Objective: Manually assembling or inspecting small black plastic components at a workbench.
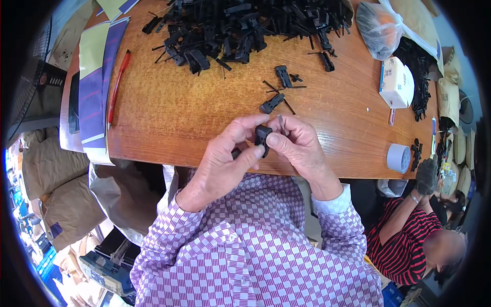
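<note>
Just over the table's near edge, my left hand (227, 151) and my right hand (302, 146) come together. Between them is a small black plastic part (263, 134), gripped by my left thumb and fingers. My right thumb presses against its side, and a thin dark strip (281, 124) shows among my right fingers; whether it belongs to the part is unclear. Another dark piece (236, 152) peeks out inside my left palm. Just beyond my hands lie a black plastic part (272, 103) with thin prongs and a second similar one (283, 77).
A large heap of black plastic parts (220, 30) covers the table's far side. At left lie a red pen (118, 88) and printed sheets (94, 97). Tissue pack (395, 82), clear bag (378, 30) and tape roll (398, 157) stand right. A person (409, 235) in stripes sits at right.
</note>
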{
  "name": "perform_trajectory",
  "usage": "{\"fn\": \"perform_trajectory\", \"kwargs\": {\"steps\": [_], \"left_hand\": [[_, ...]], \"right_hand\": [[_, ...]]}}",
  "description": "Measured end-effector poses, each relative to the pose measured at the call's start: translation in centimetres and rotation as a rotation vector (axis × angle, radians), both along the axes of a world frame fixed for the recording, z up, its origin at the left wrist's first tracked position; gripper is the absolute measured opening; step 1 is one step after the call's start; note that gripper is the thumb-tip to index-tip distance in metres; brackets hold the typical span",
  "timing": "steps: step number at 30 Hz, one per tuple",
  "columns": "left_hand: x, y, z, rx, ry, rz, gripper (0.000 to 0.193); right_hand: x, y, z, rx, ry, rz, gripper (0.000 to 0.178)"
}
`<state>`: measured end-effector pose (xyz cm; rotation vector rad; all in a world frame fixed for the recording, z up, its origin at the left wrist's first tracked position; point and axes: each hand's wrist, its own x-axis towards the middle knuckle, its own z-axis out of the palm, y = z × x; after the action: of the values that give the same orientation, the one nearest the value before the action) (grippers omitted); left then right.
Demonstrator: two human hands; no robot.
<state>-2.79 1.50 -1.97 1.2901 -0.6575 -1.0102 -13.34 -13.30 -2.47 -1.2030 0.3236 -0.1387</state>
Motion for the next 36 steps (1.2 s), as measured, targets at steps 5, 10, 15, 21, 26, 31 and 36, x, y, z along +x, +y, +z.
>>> {"fn": "perform_trajectory", "kwargs": {"steps": [5, 10, 15, 21, 26, 31, 36], "left_hand": [[0.1, 0.4, 0.0, -0.008, -0.442, 0.032, 0.042], [1.1, 1.6, -0.2, 0.023, -0.266, 0.08, 0.04], [1.5, 2.4, -0.5, -0.04, -0.374, 0.156, 0.036], [1.4, 3.0, -0.3, -0.026, -0.535, 0.238, 0.032], [1.3, 3.8, 0.0, 0.095, -0.575, 0.305, 0.03], [1.1, 4.1, 0.2, 0.087, -0.635, 0.374, 0.028], [1.6, 8.5, 0.7, 0.309, -0.787, 0.417, 0.024]], "right_hand": [[0.5, 1.5, 0.4, -0.159, 0.102, 0.001, 0.011], [1.0, 3.3, 2.2, -0.378, 0.235, 0.055, 0.019], [1.7, 4.5, 1.9, -0.573, 0.151, 0.076, 0.018], [2.6, 5.3, 2.0, -0.697, 0.144, 0.076, 0.014], [3.5, 6.6, 1.2, -0.595, 0.102, 0.021, 0.012], [3.7, 7.2, 0.3, -0.502, -0.019, -0.038, 0.013], [2.7, 3.2, 2.1, -0.902, 0.09, 0.307, 0.028]]}}
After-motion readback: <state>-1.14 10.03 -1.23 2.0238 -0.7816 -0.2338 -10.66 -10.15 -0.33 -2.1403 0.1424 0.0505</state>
